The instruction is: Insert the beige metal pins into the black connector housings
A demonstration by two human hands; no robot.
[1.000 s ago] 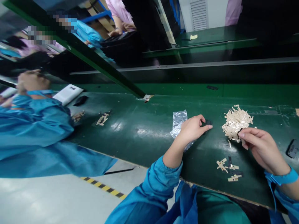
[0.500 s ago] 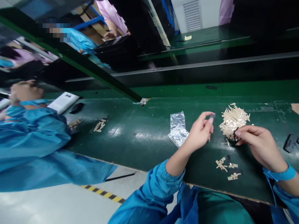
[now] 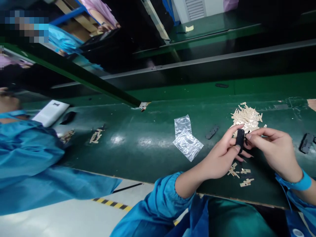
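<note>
My left hand (image 3: 225,151) is closed around a small, oblong black plastic piece (image 3: 239,141), held nearly upright between thumb and fingers. Close beside it, the fingertips of my right hand (image 3: 276,148) pinch a tiny black part (image 3: 246,140), mostly hidden by the fingers. Behind both hands lies a heap of small cream-coloured strips (image 3: 247,117). Nearer the table edge, below the hands, are several loose cream pieces (image 3: 245,182) with some dark bits among them. A flat black plastic piece (image 3: 212,131) rests on the table left of my left hand.
Clear plastic bags (image 3: 188,143) lie on the green table (image 3: 138,144). Another black part (image 3: 306,143) sits at the far right, and a dark strip (image 3: 221,85) at the back. A slanted green post (image 3: 98,80) stands left; a co-worker's blue sleeve (image 3: 29,141) is beyond.
My left hand has moved right and towards me, meeting my right hand, with the black piece now in plain view. A flat black piece shows where my left hand was. The view shifted slightly right.
</note>
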